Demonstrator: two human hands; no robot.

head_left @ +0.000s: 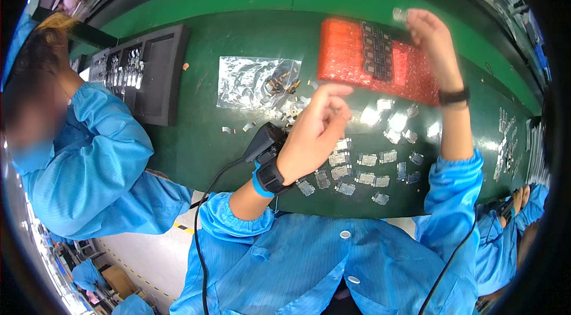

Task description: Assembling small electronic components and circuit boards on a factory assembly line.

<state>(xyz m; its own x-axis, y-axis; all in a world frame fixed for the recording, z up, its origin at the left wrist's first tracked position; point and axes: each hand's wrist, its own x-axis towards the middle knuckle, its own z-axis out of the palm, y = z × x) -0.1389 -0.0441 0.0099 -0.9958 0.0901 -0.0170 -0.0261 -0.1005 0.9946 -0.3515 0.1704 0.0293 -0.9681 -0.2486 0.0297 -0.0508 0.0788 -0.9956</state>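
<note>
My right hand (433, 41) is raised beyond the far right of a red bubble-wrap pad (339, 56), slightly blurred. Its fingertips pinch a small silvery metal plate (399, 14). My left hand (318, 130) hovers over the near middle of the green table, thumb and fingers loosely bent and apart, with nothing visible between them. Under and beside it lie several small silvery metal plates (367, 160), some in short rows. On the pad rests a dark panel of small circuit boards (376, 50). Close to the left hand's far side is a heap of small pale pieces (289, 108).
A clear plastic bag (244, 80) with dark and orange bits lies left of the pad. Farther left stands a black tray (162, 77) of small parts, beside a person in blue (95, 154). More metal parts (505, 142) are spread at the right. A cable (205, 237) runs from my left wrist.
</note>
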